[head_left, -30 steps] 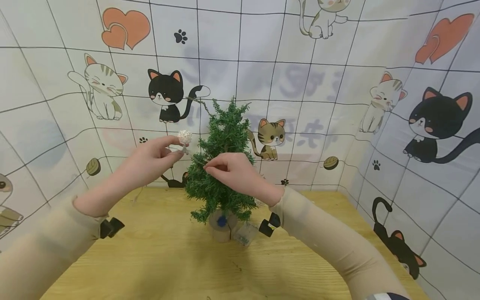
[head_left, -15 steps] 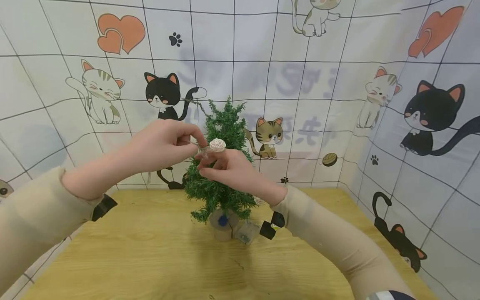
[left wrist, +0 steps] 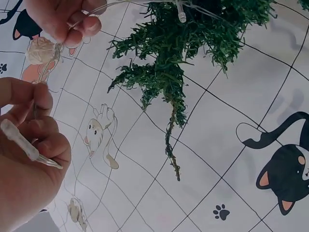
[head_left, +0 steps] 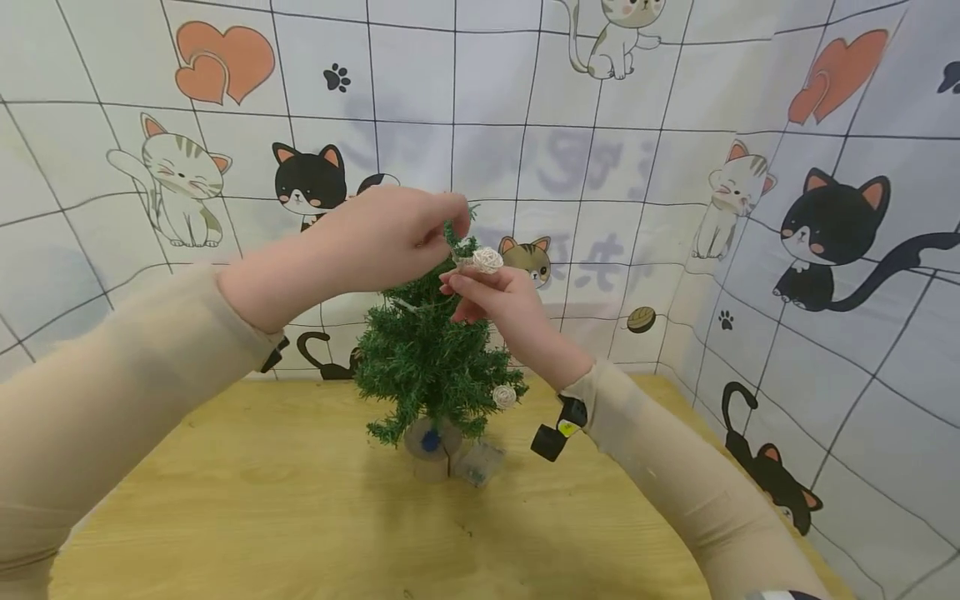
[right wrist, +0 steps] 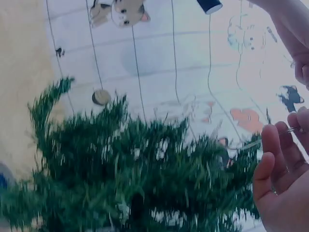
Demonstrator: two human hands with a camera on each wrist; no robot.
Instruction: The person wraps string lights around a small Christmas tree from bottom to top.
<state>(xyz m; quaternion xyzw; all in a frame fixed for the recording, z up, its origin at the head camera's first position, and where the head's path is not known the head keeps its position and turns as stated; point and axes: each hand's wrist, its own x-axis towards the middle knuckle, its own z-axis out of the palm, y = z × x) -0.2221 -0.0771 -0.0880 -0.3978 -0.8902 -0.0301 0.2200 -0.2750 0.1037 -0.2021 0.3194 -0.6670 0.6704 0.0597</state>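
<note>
A small green artificial Christmas tree [head_left: 435,358] stands on the table, its upper part partly hidden by both hands. In front of its top, my left hand [head_left: 367,237] pinches the thin wire of a string light, and a clear bulb piece [left wrist: 21,140] shows against that hand in the left wrist view. My right hand [head_left: 517,312] pinches the wire with thumb and fingers just below a white woven ball [head_left: 487,260]. Another white ball [head_left: 505,396] hangs at the tree's lower right. Clear wire also crosses the branches in the left wrist view.
The tree's round base [head_left: 431,458] has a blue spot on its front. Beside it lies a small clear box or packet [head_left: 480,463] on the wooden table [head_left: 300,508]. A cat-print cloth [head_left: 585,200] stands close behind and at both sides.
From left of the tree, my left hand has moved right and up across its top. The white ball has shifted right with the wire. My right hand has moved up and right.
</note>
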